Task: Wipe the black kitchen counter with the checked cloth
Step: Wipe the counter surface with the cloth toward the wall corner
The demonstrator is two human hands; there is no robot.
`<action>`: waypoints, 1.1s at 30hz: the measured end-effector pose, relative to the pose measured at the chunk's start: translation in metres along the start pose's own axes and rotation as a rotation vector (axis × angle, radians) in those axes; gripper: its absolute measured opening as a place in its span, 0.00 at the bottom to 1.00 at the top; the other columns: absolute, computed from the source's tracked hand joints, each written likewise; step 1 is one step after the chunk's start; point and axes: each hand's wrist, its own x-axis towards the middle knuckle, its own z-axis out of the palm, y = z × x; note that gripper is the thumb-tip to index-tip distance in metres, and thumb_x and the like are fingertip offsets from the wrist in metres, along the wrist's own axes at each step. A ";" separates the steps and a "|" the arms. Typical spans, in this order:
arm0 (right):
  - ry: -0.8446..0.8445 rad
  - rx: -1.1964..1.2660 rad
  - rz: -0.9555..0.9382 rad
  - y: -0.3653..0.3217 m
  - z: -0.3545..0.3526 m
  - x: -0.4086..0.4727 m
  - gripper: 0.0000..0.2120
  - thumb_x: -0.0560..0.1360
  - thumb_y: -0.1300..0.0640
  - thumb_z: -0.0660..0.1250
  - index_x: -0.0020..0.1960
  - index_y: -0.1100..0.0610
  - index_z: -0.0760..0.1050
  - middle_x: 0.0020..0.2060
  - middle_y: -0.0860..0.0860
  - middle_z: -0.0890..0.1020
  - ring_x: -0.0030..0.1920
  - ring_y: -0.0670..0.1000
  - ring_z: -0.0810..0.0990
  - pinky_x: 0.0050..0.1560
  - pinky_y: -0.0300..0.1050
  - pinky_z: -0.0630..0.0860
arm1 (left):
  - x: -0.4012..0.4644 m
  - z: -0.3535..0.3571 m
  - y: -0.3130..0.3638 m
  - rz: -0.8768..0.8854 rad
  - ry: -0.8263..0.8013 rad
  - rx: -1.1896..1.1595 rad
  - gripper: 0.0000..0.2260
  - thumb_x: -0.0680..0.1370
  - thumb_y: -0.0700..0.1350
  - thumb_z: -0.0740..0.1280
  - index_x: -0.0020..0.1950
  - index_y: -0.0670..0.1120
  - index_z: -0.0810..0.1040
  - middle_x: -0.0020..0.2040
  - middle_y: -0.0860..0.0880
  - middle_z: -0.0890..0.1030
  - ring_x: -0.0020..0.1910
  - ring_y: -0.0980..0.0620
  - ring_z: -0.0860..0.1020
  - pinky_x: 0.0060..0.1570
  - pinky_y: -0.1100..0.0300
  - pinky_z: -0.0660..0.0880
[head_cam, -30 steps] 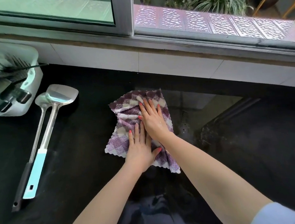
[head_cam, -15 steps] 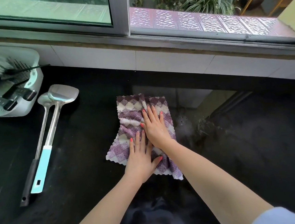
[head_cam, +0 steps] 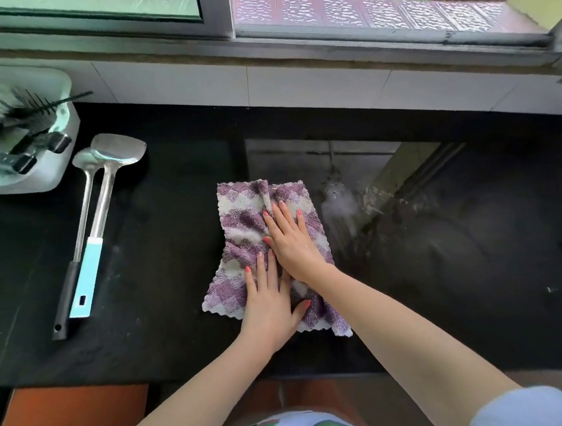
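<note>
Head view: we see the purple-and-white checked terry cloth point(head_cam: 241, 236) lying rumpled on the glossy black stone kitchen counter point(head_cam: 164, 291), near the middle of it and closer to the front edge than to the wall. Both hands lie on top of the cloth, so the cloth is under the palms and not gripped. The right hand point(head_cam: 292, 242) presses flat on the far right part of the cloth, its fingers straight and a little spread, pointing toward the window. The left hand point(head_cam: 268, 302) presses flat on the near part, fingers straight and together; its fingertips reach just beside the right wrist, and its thumb stretches out to the right over the fabric. The cloth shows beyond the hands at the far left corner, at the near left edge and at the near right corner.

Just right of the cloth the counter carries a pale wet smear point(head_cam: 338, 204) and reflections of the window. Well to the left lie two steel utensils side by side, touching: a steel spatula with a light blue handle point(head_cam: 102, 208) and a steel ladle with a black handle point(head_cam: 80, 210). Behind them, in the far left corner, stands a white plastic drainer tray point(head_cam: 60, 154) holding dark utensils. White wall tiles point(head_cam: 312, 84) run behind the counter under a window frame point(head_cam: 217, 11).
</note>
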 end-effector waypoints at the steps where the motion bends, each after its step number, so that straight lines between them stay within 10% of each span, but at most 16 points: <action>1: 0.006 0.005 -0.013 0.001 0.002 -0.006 0.25 0.85 0.52 0.45 0.78 0.59 0.44 0.79 0.57 0.44 0.78 0.56 0.37 0.75 0.55 0.34 | -0.005 0.000 0.003 0.005 0.010 0.007 0.36 0.79 0.65 0.47 0.78 0.42 0.45 0.77 0.35 0.40 0.76 0.36 0.40 0.74 0.39 0.43; 12: 0.022 0.041 -0.069 0.022 0.003 -0.031 0.24 0.84 0.57 0.47 0.79 0.59 0.47 0.79 0.55 0.46 0.79 0.54 0.40 0.77 0.53 0.36 | -0.005 0.002 0.043 -0.008 0.017 0.053 0.38 0.79 0.65 0.48 0.77 0.36 0.49 0.76 0.30 0.46 0.76 0.31 0.47 0.71 0.35 0.53; 33: 0.015 0.018 0.060 0.076 -0.037 0.060 0.24 0.85 0.55 0.45 0.79 0.59 0.45 0.79 0.56 0.45 0.78 0.55 0.39 0.77 0.56 0.37 | 0.108 -0.046 0.026 0.028 -0.146 0.078 0.39 0.78 0.66 0.46 0.77 0.43 0.36 0.76 0.36 0.35 0.75 0.37 0.35 0.74 0.38 0.41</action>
